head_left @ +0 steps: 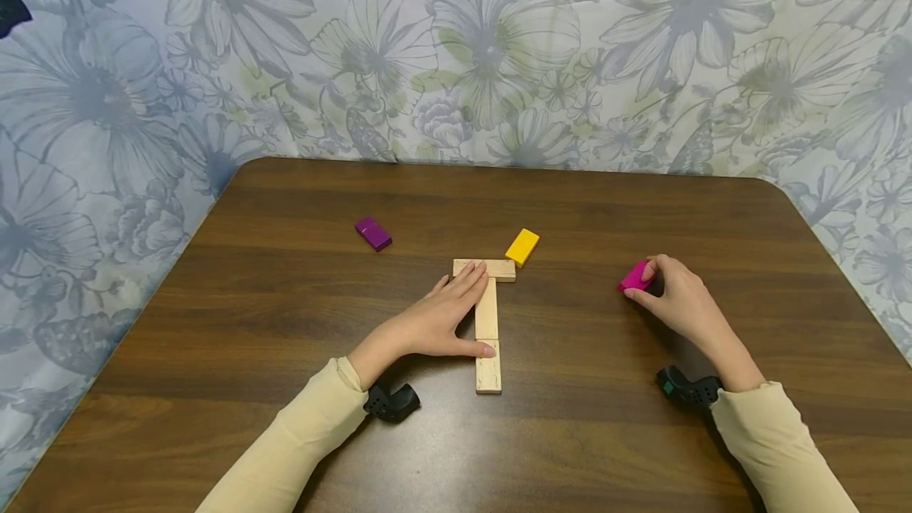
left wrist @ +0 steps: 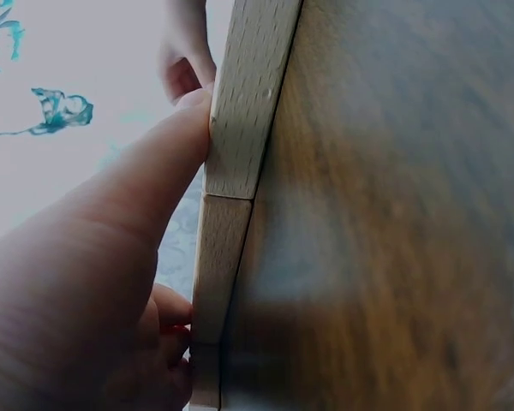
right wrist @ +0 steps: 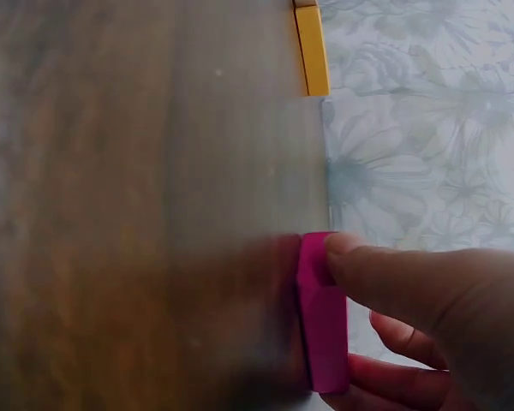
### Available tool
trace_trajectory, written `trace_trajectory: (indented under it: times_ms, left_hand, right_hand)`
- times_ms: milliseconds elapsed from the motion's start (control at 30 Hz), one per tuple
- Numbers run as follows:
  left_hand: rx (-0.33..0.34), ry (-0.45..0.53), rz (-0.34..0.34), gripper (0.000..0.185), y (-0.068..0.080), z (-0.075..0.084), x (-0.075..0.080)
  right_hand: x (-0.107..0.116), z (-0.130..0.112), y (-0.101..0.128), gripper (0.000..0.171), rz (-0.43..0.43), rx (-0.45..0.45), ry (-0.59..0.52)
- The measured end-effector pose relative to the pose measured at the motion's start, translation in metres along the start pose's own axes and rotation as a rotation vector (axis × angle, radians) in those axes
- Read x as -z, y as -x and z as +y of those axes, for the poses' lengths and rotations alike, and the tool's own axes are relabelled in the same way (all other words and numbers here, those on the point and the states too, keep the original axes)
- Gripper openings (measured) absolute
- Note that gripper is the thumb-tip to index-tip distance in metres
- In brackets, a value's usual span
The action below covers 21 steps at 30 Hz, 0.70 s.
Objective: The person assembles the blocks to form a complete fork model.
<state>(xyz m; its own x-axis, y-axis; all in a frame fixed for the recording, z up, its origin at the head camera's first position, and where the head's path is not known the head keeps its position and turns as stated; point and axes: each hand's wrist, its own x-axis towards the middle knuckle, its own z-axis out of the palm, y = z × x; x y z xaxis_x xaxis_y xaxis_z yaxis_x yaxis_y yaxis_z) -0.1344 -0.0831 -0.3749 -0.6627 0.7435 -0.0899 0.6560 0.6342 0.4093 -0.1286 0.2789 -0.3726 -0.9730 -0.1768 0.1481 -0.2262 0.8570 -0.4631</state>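
Your left hand [head_left: 442,319] lies flat on the brown table [head_left: 285,323], fingers straight and together, and it holds nothing. Its thumb presses against the left side of the 2 natural wooden blocks [head_left: 488,335] that lie end to end in a line, and its fingertips rest on the third wooden block [head_left: 492,268], which lies crosswise at the far end of them, so the 3 make a T shape. In the left wrist view you can see the thumb [left wrist: 154,184] touching the edge of the blocks just near the joint between them.

Your right hand [head_left: 677,303] is well apart from the T, on the right side of the table. Its fingers are curled around the pink block [head_left: 636,276] and pinch it between thumb and fingers; the block touches the table surface.

A yellow block [head_left: 522,247] lies just beside the right end of the crosswise block. A purple block [head_left: 374,233] lies alone, further left.
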Motion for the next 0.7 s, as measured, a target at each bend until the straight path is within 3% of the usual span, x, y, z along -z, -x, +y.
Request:
trace_trajectory:
  times_ms: [467,700]
  left_hand:
    - [-0.021,-0.018,0.015,0.099,0.001,-0.003,-0.003]
    - [-0.013,-0.032,0.015,0.1,0.001,-0.003,-0.003]
  right_hand:
    - [-0.002,0.0,-0.001,0.027,0.019,-0.026,-0.022]
    - [0.0,-0.009,-0.013,0.034,0.01,-0.032,-0.121]
